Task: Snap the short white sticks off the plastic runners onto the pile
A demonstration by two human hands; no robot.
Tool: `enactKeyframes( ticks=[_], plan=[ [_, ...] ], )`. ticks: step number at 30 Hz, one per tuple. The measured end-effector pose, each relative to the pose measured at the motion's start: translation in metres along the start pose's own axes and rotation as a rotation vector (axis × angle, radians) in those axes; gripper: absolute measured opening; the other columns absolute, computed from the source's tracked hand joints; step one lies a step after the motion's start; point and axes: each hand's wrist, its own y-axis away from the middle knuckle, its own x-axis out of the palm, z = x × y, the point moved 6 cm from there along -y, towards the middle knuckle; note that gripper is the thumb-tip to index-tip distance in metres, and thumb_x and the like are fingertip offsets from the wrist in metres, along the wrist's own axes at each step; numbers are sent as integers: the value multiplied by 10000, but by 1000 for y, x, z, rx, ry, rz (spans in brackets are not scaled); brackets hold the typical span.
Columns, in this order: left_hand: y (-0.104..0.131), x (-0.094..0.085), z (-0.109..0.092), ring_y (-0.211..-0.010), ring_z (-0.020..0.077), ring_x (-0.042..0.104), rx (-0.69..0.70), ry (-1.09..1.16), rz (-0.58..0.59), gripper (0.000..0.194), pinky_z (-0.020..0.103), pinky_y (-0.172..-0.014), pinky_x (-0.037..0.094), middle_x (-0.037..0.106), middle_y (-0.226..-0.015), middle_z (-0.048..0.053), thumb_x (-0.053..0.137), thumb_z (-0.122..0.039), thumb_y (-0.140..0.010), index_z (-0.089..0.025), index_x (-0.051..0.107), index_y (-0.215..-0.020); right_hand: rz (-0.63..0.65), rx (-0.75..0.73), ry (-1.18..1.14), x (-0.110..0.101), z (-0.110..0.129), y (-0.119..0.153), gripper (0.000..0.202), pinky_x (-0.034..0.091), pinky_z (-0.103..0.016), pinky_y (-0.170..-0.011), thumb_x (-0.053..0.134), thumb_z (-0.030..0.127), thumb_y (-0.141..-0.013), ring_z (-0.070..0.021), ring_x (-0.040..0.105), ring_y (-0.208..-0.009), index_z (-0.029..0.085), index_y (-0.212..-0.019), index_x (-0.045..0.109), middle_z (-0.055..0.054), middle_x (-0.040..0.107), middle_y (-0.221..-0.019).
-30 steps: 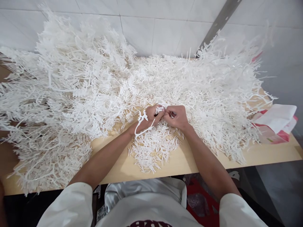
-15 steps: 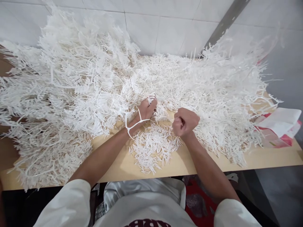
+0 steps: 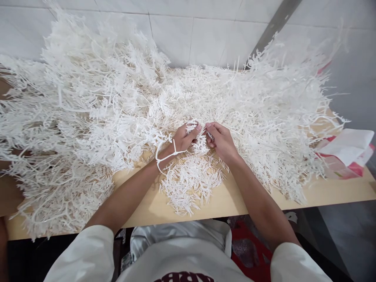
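My left hand (image 3: 186, 137) is closed around a white branched plastic sprig (image 3: 173, 152). Its bare forked stem curves back over my wrist, and fine tips poke out above and below the fingers. Close on the right, my right hand (image 3: 221, 143) pinches thumb and fingers together beside the sprig's tips. What lies between those fingers is too small to make out. Below both hands, a heap of short loose white pieces (image 3: 190, 184) lies on the light wooden tabletop (image 3: 235, 203).
Tangled white sprigs pile high on the left (image 3: 96, 98) and spread over the right side (image 3: 273, 113). A pink and white plastic packet (image 3: 346, 150) sits at the right end. Behind the table stands a tiled wall (image 3: 176, 35).
My right hand has turned from a blurred fist and moved up and left, its fingertips now beside the left hand. The left hand still holds the sprig, rotated slightly.
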Motion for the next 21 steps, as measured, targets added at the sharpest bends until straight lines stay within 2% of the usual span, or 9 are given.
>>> enactKeyframes(
  ticks=[2, 5, 9, 12, 15, 18, 21],
  plan=[
    [-1, 1, 2, -522, 66, 460, -18, 58, 17, 432, 207, -490, 399, 505, -629, -30, 587, -609, -827, -177, 561, -839, 47, 13, 20, 1, -4, -1, 314, 291, -187, -390, 683, 529, -798, -47, 392, -445, 225, -862, 639, 58, 467, -571],
    [-2, 1, 4, -526, 72, 451, -8, 55, 29, 426, 216, -498, 382, 496, -621, -30, 569, -608, -842, -182, 576, -858, 85, -15, 116, 0, -2, 0, 392, 306, -198, -413, 590, 593, -845, -57, 405, -449, 239, -992, 669, 57, 457, -558],
    [-2, -2, 0, -533, 73, 418, 65, -67, -5, 455, 223, -522, 355, 440, -564, -36, 540, -609, -860, -179, 516, -714, 77, -220, 363, -2, 13, 2, 450, 383, -228, -502, 536, 638, -855, -77, 474, -524, 217, -892, 691, 27, 535, -616],
    [-2, -3, 3, -517, 72, 427, 15, -71, -14, 461, 221, -507, 350, 440, -551, -41, 536, -617, -857, -179, 507, -716, 71, -418, 518, -2, 23, 4, 429, 450, -257, -621, 581, 628, -830, -113, 572, -662, 221, -905, 694, -4, 650, -763],
    [-2, -3, 6, -510, 69, 434, -9, -80, -14, 465, 218, -501, 353, 445, -553, -40, 536, -615, -857, -174, 519, -709, 74, -560, 654, -2, 26, 6, 371, 476, -278, -709, 623, 581, -825, -136, 623, -745, 232, -930, 694, -16, 702, -851],
    [-1, -3, 6, -499, 70, 454, -32, -84, -7, 449, 217, -496, 367, 472, -558, -38, 529, -599, -866, -174, 533, -722, 60, -681, 797, 0, 29, 9, 280, 474, -282, -725, 594, 506, -878, -140, 633, -755, 241, -890, 687, -16, 710, -840],
    [-1, -4, 6, -494, 73, 473, -42, -99, -30, 431, 217, -503, 384, 475, -554, -43, 531, -588, -868, -177, 541, -740, 39, -720, 900, 0, 32, 13, 290, 459, -284, -703, 536, 489, -918, -143, 619, -738, 239, -854, 668, -18, 690, -801]
  ],
)
